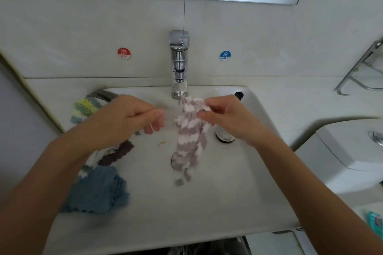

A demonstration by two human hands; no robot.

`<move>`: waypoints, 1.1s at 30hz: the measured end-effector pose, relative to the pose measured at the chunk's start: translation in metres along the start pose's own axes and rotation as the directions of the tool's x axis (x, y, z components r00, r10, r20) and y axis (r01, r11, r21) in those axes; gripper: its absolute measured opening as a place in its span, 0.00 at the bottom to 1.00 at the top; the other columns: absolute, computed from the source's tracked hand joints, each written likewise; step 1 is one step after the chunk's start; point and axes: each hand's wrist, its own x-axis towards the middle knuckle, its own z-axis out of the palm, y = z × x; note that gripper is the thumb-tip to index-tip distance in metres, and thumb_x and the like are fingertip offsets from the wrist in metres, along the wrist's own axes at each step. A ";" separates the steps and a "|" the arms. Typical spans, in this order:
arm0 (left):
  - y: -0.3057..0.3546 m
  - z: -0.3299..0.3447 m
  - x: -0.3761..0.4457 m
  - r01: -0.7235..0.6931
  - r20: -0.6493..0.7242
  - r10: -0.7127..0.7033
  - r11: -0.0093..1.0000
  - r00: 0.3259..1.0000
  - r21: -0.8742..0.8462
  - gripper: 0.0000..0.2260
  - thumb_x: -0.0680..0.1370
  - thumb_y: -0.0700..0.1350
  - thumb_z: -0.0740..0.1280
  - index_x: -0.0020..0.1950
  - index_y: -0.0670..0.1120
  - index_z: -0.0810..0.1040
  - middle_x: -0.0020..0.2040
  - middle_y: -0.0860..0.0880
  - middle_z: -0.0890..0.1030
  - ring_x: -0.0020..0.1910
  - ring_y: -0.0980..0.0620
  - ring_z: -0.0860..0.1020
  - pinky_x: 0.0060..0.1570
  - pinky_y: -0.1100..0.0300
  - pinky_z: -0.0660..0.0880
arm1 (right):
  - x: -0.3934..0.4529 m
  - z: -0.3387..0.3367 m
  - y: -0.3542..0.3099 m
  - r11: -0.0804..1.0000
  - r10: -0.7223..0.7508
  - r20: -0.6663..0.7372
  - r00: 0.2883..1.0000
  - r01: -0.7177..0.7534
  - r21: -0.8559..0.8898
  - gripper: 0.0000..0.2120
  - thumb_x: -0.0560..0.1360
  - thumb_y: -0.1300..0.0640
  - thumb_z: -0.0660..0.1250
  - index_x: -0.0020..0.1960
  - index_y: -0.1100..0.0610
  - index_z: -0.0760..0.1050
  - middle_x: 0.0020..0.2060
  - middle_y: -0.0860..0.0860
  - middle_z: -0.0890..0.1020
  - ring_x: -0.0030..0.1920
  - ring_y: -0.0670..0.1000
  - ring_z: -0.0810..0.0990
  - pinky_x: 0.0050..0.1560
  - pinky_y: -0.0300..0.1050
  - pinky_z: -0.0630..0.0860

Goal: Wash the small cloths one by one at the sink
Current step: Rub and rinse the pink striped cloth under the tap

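Note:
My right hand pinches the top of a purple-and-white striped cloth, which hangs down over the drain of the white sink, just below the chrome tap. My left hand hovers to the left of the cloth with its fingers loosely curled and holds nothing. A blue cloth and a dark purple-and-white cloth lie in the sink's left side under my left forearm. A yellow, green and grey cloth sits on the sink's back left rim.
A dark bottle with a black pump top stands in the sink behind my right hand. Hot and cold stickers flank the tap. A toilet cistern is at the right, a metal rack above it, and a mirror runs along the top.

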 end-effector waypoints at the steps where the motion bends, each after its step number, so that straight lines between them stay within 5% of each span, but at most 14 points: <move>1: 0.003 -0.002 -0.002 -0.007 -0.027 0.006 1.000 1.000 -0.025 0.18 0.76 0.64 0.59 0.43 0.55 0.82 0.39 0.59 0.84 0.38 0.60 0.82 0.41 0.65 0.79 | -0.002 -0.002 -0.003 1.000 -0.012 -0.009 1.000 0.012 0.013 0.16 0.77 0.62 0.69 0.42 0.77 0.72 0.31 0.63 0.68 0.32 0.48 0.68 0.37 0.34 0.67; 5: 0.021 0.008 -0.005 0.001 -0.074 0.001 1.000 0.997 0.022 0.11 0.73 0.67 0.65 0.50 0.63 0.78 0.44 0.64 0.81 0.46 0.67 0.79 0.43 0.75 0.72 | -0.005 0.002 -0.012 0.999 -0.027 -0.030 0.999 0.028 0.035 0.11 0.77 0.62 0.69 0.42 0.71 0.77 0.31 0.62 0.73 0.33 0.45 0.69 0.37 0.38 0.64; 7: 0.027 0.020 -0.004 0.019 -0.081 -0.016 0.999 0.997 0.037 0.14 0.70 0.69 0.65 0.48 0.63 0.76 0.44 0.64 0.81 0.45 0.67 0.78 0.42 0.72 0.72 | -0.004 0.009 -0.016 0.999 -0.029 -0.039 0.999 0.031 0.034 0.06 0.76 0.62 0.70 0.40 0.58 0.81 0.30 0.51 0.79 0.34 0.43 0.73 0.40 0.38 0.68; 9: 0.029 0.029 -0.002 0.026 -0.145 -0.020 0.999 0.989 0.038 0.14 0.71 0.66 0.67 0.48 0.59 0.78 0.43 0.62 0.81 0.43 0.66 0.79 0.43 0.67 0.75 | -0.006 0.013 -0.017 0.998 -0.034 -0.037 0.999 0.036 0.059 0.13 0.76 0.62 0.70 0.36 0.48 0.78 0.28 0.41 0.78 0.32 0.41 0.74 0.39 0.35 0.70; 15: 0.029 0.036 -0.005 -0.039 -0.358 0.034 0.999 0.933 -0.005 0.12 0.77 0.52 0.67 0.40 0.45 0.82 0.34 0.53 0.81 0.36 0.57 0.79 0.37 0.64 0.74 | -0.011 0.017 -0.016 0.991 0.024 -0.014 1.000 -0.021 0.132 0.07 0.76 0.61 0.70 0.41 0.55 0.75 0.32 0.43 0.81 0.35 0.44 0.79 0.38 0.37 0.76; 18: 0.031 0.028 -0.006 -0.013 -0.449 -0.038 0.994 0.893 -0.110 0.08 0.78 0.44 0.68 0.38 0.48 0.81 0.33 0.55 0.81 0.34 0.58 0.77 0.34 0.71 0.71 | -0.014 0.014 -0.010 0.989 0.053 -0.002 0.999 -0.052 0.141 0.06 0.74 0.62 0.73 0.42 0.56 0.76 0.36 0.47 0.83 0.40 0.49 0.82 0.43 0.43 0.77; 22: 0.039 0.033 -0.002 0.051 -0.399 -0.154 0.965 0.904 -0.256 0.12 0.79 0.41 0.64 0.36 0.43 0.76 0.30 0.51 0.76 0.29 0.59 0.70 0.33 0.70 0.68 | -0.013 0.015 -0.010 0.982 0.066 -0.026 0.997 -0.061 0.178 0.15 0.68 0.58 0.72 0.51 0.64 0.78 0.43 0.57 0.84 0.45 0.55 0.82 0.51 0.47 0.75; 24: 0.039 0.035 0.002 0.088 -0.355 -0.247 0.908 0.902 -0.409 0.12 0.80 0.42 0.63 0.37 0.40 0.74 0.34 0.44 0.75 0.34 0.54 0.72 0.39 0.61 0.71 | -0.013 0.016 -0.012 0.970 0.075 0.005 0.997 -0.075 0.231 0.17 0.69 0.58 0.70 0.56 0.62 0.78 0.51 0.57 0.84 0.51 0.56 0.82 0.55 0.47 0.75; 26: 0.040 0.035 0.005 0.103 -0.309 -0.319 0.826 0.896 -0.553 0.15 0.80 0.41 0.62 0.33 0.46 0.75 0.33 0.48 0.74 0.34 0.53 0.72 0.41 0.56 0.70 | -0.013 0.016 -0.010 0.934 0.119 0.094 0.988 -0.143 0.326 0.13 0.74 0.60 0.69 0.59 0.55 0.78 0.52 0.52 0.84 0.54 0.51 0.82 0.60 0.48 0.75; 31: 0.041 0.029 0.005 0.092 -0.267 -0.394 0.691 0.879 -0.717 0.17 0.80 0.40 0.60 0.32 0.50 0.72 0.31 0.53 0.71 0.33 0.55 0.70 0.36 0.59 0.65 | -0.014 0.017 -0.012 0.913 0.163 0.106 0.981 -0.190 0.361 0.11 0.76 0.59 0.68 0.58 0.57 0.75 0.49 0.48 0.84 0.50 0.47 0.83 0.51 0.40 0.79; 33: 0.040 0.027 0.004 0.067 -0.311 -0.425 0.673 0.850 -0.737 0.17 0.80 0.40 0.60 0.31 0.51 0.72 0.31 0.52 0.71 0.32 0.54 0.70 0.35 0.59 0.65 | -0.012 0.014 -0.011 0.894 0.175 0.030 0.984 -0.172 0.415 0.07 0.75 0.61 0.70 0.49 0.60 0.73 0.43 0.50 0.84 0.43 0.49 0.83 0.42 0.38 0.79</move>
